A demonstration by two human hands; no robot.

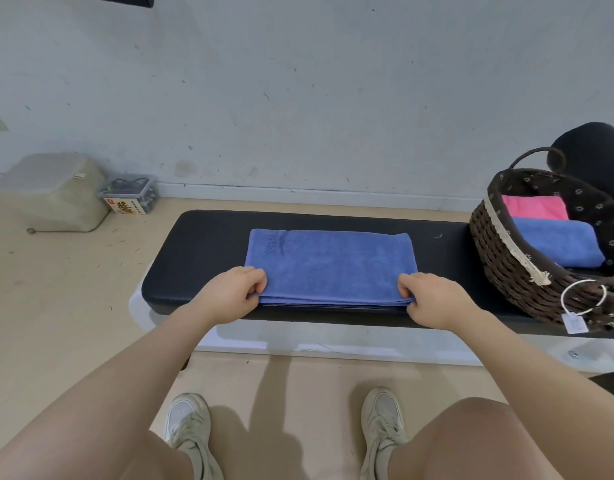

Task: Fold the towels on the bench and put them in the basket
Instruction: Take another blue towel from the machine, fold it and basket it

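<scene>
Both of my hands are pinching the near edge of the folded blue terry towel [329, 265]: my left hand [229, 294] curls its fingers over the near left corner, and my right hand [433, 299] grips the near right corner, thumb under the stacked layers as far as I can tell. That towel lies flat in several layers on the black padded bench [201, 251], roughly at its middle, with embossed lettering showing near its far left corner. At the bench's right end sits the dark brown woven wicker basket [499, 265], lined with dotted dark fabric and trimmed with a cream lace band; a white ring with a small tag hangs on its front. Inside it I see a folded pink towel [534, 206] toward the back and a rolled blue towel [558, 242] just in front, touching it. On the tan floor beyond the bench's left end stand a cloudy plastic bin [52, 192] and a small clear box [130, 195] against the wall. My pale sneakers [187, 427] rest on the floor below.
</scene>
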